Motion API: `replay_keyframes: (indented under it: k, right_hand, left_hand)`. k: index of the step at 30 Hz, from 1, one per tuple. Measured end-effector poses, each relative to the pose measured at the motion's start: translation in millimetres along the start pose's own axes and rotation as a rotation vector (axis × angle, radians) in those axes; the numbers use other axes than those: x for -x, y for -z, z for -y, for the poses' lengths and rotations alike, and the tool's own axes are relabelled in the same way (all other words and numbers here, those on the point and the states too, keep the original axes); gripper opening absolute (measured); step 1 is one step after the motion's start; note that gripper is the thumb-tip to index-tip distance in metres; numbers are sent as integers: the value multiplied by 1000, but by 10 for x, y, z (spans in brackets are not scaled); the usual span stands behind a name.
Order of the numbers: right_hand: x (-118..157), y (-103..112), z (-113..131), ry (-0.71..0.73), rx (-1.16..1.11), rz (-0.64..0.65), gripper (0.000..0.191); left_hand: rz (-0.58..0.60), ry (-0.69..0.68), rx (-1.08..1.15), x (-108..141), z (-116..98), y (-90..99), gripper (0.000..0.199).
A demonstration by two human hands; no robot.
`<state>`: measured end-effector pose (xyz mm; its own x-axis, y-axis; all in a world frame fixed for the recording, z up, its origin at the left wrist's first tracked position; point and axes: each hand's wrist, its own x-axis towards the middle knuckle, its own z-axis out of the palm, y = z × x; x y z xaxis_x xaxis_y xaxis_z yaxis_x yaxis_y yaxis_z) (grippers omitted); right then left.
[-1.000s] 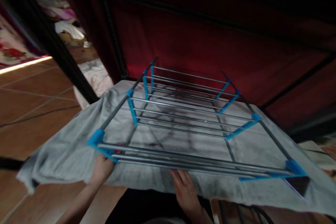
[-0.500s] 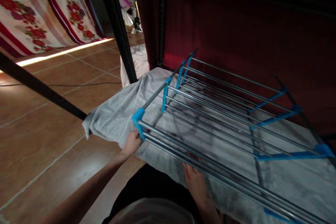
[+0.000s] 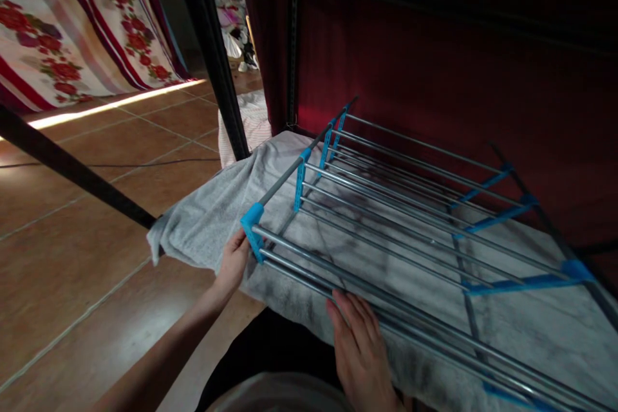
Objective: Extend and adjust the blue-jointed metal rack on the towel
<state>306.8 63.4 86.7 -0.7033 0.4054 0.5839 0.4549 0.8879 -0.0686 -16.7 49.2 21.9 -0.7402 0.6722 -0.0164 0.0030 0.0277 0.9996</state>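
Rack (image 3: pixel 433 242) sits on the grey cloth (image 3: pixel 203 219), front edge toward the person. Build: thin, round, shiny metal rods running crosswise between two darker side rails, joined by bright blue brackets, plastic by the look; the mid ones look perforated. Cloth is soft and rumpled, hangs over the near edge; the surface under it is hidden.

Left hand (image 3: pixel 233 264) is at the front-left corner bracket (image 3: pixel 253 225), touching its outer side. Fingertips partly hidden, so can't tell if that grip is pinching it. Right hand (image 3: pixel 360 344) lies back up across the front rods (image 3: pixel 309 255), fingers extended, side by side; grip is not closed round them.

Surroundings: dark red fabric panel (image 3: pixel 410 90) behind the rack, straight black post (image 3: pixel 212 58) at left, smooth brown tile floor (image 3: pixel 72 270), floral curtain (image 3: pixel 53 32) beyond.
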Motion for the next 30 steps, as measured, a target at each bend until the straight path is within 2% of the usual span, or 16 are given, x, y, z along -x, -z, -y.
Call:
replay_keyframes:
  k: [2, 4, 8, 11, 14, 22, 30]
  right_hand:
    - [-148, 24, -24, -94, 74, 85, 42]
    - [-242, 12, -45, -152, 110, 162, 40]
    - [-307, -24, -60, -178, 107, 171, 31]
    - [-316, -18, -53, -190, 106, 119, 28]
    - [-325, -5, -46, -195, 108, 89, 28]
    - [-344, -14, -75, -195, 112, 123, 32]
    - [-361, 11, -64, -226, 110, 179, 35]
  left_hand:
    - [-9, -6, 122, 29, -190, -29, 45]
    - [31, -29, 171, 81, -394, -66, 44]
    - [130, -48, 187, 209, -661, -149, 49]
    - [151, -4, 251, 253, -673, -195, 59]
    - [102, -6, 269, 239, -619, -218, 55]
    - [39, 52, 287, 221, -645, -245, 38]
    - [37, 30, 285, 221, -625, -252, 36]
